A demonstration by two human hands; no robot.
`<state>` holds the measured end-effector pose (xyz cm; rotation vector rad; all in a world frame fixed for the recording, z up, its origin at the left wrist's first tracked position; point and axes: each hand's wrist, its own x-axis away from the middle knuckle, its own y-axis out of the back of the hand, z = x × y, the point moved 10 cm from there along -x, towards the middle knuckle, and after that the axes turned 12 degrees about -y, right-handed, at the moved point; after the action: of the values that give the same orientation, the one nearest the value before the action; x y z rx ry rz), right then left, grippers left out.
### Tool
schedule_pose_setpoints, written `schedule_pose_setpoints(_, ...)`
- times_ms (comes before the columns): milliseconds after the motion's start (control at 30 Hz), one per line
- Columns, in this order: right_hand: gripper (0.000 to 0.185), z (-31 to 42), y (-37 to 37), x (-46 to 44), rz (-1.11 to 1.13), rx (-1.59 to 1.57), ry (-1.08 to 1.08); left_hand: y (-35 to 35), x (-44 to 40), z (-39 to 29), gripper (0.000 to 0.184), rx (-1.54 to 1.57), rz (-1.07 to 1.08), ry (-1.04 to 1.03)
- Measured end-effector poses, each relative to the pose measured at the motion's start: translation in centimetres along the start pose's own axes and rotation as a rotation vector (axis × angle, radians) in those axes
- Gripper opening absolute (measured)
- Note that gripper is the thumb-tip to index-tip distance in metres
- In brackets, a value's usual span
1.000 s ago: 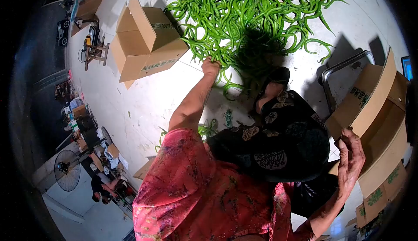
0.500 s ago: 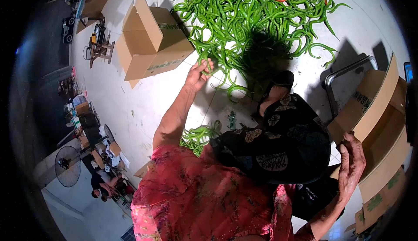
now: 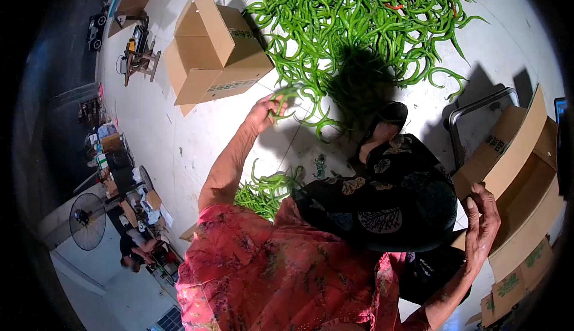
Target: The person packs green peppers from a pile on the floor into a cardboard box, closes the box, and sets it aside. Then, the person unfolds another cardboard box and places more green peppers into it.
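My left hand [image 3: 267, 113] is closed around a few green peppers [image 3: 283, 99], with curved tips sticking out past the fingers. It is just below the near left edge of a large heap of green peppers [image 3: 335, 26] on the floor. A smaller pile of green peppers [image 3: 263, 195] lies beside my body, below my left forearm. On the right, my right hand [image 3: 483, 220] is closed, thumb and fingers curled together at the edge of an open cardboard box [image 3: 508, 164]. What its fingertips hold, if anything, is hidden.
Another open cardboard box [image 3: 218, 62] stands left of the heap. A metal frame [image 3: 478, 107] is behind the right box. My bent leg [image 3: 388, 193] is in the middle. Far left are a small wooden stand [image 3: 140, 62], a fan [image 3: 88, 220] and a seated person [image 3: 134, 248].
My left hand has drawn back from the heap's edge, down and left, with peppers in it. More of the small pile now shows. My right hand has stayed by the box.
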<state>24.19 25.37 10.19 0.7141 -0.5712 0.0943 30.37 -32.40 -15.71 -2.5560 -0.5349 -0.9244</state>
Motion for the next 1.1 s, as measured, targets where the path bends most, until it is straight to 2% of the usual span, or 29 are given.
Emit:
schedule_pose_setpoints(100,0.026,-0.2,-0.1,0.0,0.003,-0.02,-0.004,4.0,0.2,2.0,0.041,-0.209,-0.087,0.058)
schedule_pose_setpoints(133,0.026,-0.2,-0.1,0.0,0.007,-0.014,-0.004,4.0,1.0,1.6,0.04,-0.196,-0.189,-0.01)
schedule_pose_setpoints(233,0.026,-0.3,-0.1,-0.2,0.012,0.004,-0.006,4.8,-0.1,2.2,0.042,-0.247,-0.107,0.023)
schedule_pose_setpoints(400,0.026,0.3,-0.2,-0.4,0.01,0.08,0.03,4.4,-0.4,3.5,0.049,-0.591,0.078,0.16)
schedule_pose_setpoints(467,0.026,-0.1,-0.1,-0.4,0.005,0.075,0.012,3.1,-0.3,4.7,0.046,-1.099,0.413,0.18)
schedule_pose_setpoints(533,0.027,-0.2,-0.2,-0.5,0.009,0.078,0.006,6.0,-1.1,8.5,0.04,-1.641,0.701,0.365)
schedule_pose_setpoints(567,0.027,0.0,-0.3,-0.5,0.015,0.085,0.008,8.0,-2.2,11.8,0.037,-1.796,0.962,0.221)
schedule_pose_setpoints(633,0.027,0.0,-0.3,-0.7,0.021,0.078,0.0,-0.2,-1.4,4.0,0.028,-1.629,0.709,-0.554)
schedule_pose_setpoints(700,0.027,-0.4,-0.4,-0.8,0.032,0.052,-0.029,0.4,-6.1,0.8,0.036,-1.388,0.359,-0.66)
schedule_pose_setpoints(767,0.027,-0.8,-0.6,-0.8,0.033,0.034,-0.052,0.3,-8.2,-3.9,0.042,-1.552,-0.029,-0.84)
schedule_pose_setpoints(833,0.026,-0.9,-0.5,-1.0,0.025,0.033,-0.057,0.2,-11.5,-5.5,0.045,-1.529,-0.125,-0.606)
schedule_pose_setpoints(933,0.025,-1.1,-0.6,-1.2,0.03,0.04,-0.066,-2.4,-12.3,-7.0,0.04,-1.802,-0.147,-0.89)
schedule_pose_setpoints(1033,0.025,-1.1,-0.7,-1.2,0.032,0.026,-0.088,-2.1,-14.6,-5.5,0.036,-1.799,-0.101,-0.715)
schedule_pose_setpoints(1100,0.024,-1.0,-0.9,-1.5,0.034,0.035,-0.082,-3.0,-13.1,-5.4,0.027,-1.712,-0.146,-0.751)
